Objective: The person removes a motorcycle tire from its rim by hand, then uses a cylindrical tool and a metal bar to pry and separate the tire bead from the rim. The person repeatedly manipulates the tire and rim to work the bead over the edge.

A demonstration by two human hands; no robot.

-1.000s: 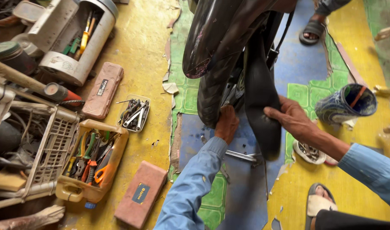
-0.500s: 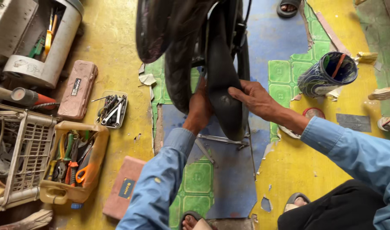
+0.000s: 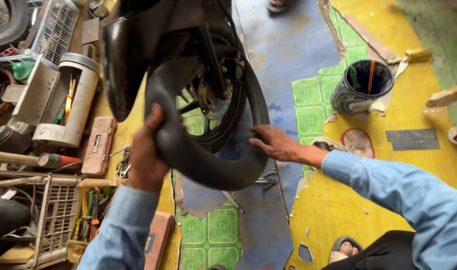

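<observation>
A motorbike wheel point(image 3: 208, 107) with black spokes and a brake disc stands under a black mudguard point(image 3: 121, 60) at the top centre. A black tyre point(image 3: 198, 155) hangs loosely around the wheel's lower part. My left hand point(image 3: 146, 152) grips the tyre's left side from outside. On the tyre's right side rests my right hand point(image 3: 276, 142), fingers pressed against the rubber. Both arms wear light blue sleeves.
Tool trays, a white cylinder container point(image 3: 71, 102), reddish tool cases point(image 3: 99, 145) and a wire basket point(image 3: 48, 210) crowd the left. A dark bucket point(image 3: 361, 90) stands at the right on the torn yellow and green floor covering. Metal tyre levers point(image 3: 266, 181) lie under the wheel.
The view shifted and the wheel now shows. The tyre has come lower and wider around the rim, with my left hand moved to its outer left side.
</observation>
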